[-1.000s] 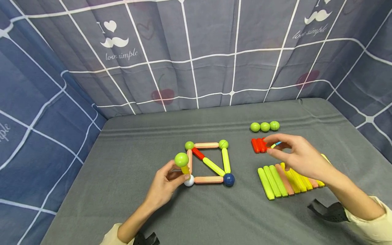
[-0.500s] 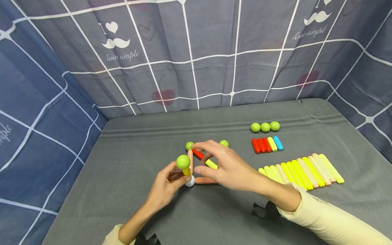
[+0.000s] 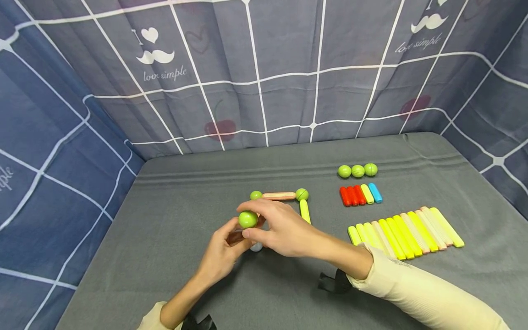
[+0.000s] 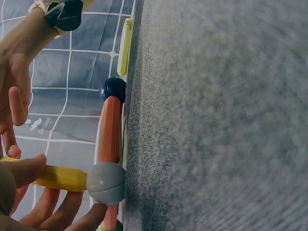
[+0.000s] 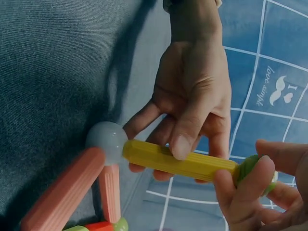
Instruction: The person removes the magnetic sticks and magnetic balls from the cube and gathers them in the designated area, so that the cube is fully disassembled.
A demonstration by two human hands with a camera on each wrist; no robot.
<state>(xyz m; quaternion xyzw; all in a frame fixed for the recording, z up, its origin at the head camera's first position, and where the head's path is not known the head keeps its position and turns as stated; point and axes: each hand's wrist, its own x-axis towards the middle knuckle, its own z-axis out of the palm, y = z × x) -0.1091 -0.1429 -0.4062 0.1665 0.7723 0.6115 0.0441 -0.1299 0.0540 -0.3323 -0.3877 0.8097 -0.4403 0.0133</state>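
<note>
My left hand pinches a yellow ribbed stick between thumb and fingers. The stick stands upright on a white ball at the near left corner of a flat frame of sticks and balls. On its top end sits a green ball, which the thumb and fingers of my right hand grip. A salmon-pink stick runs from the white ball to a dark blue ball. The far side shows a pale pink stick between two green balls. My right hand hides much of the frame in the head view.
At the right lie several yellow, lime and pale wooden sticks in a row. Behind them are short red sticks, a short yellow one and a short blue stick. Three green balls stand farther back, before a checked curtain.
My right hand has moved left from the short sticks, across the frame, to the green ball atop the yellow stick, and now grips it. My left hand has stayed in place.
</note>
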